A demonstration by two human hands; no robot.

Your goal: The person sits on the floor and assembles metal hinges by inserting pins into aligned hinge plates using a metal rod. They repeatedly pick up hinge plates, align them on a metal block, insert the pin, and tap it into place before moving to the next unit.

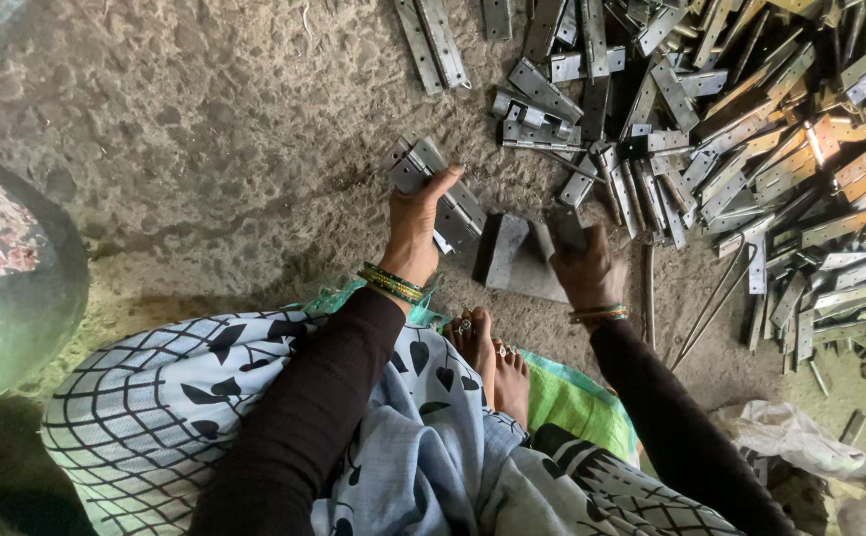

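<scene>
Bare feet [493,357] with toe rings are seen nearest, tucked between the knees on a green cloth [577,402]. Just beyond the feet, a dark metal block [517,256] is set on the concrete floor [215,129]; it serves as the reference. To the block's left, the left hand [415,223] is clenched around a stack of steel hinges [443,194], thumb hooked over the top. At the block's right edge, the right hand [587,270] is closed on a dark hinge leaf [567,228]. Thin metal pins [711,303] are laid right of the block. Beyond and right of it, a large heap of loose hinges [751,129] is spread.
</scene>
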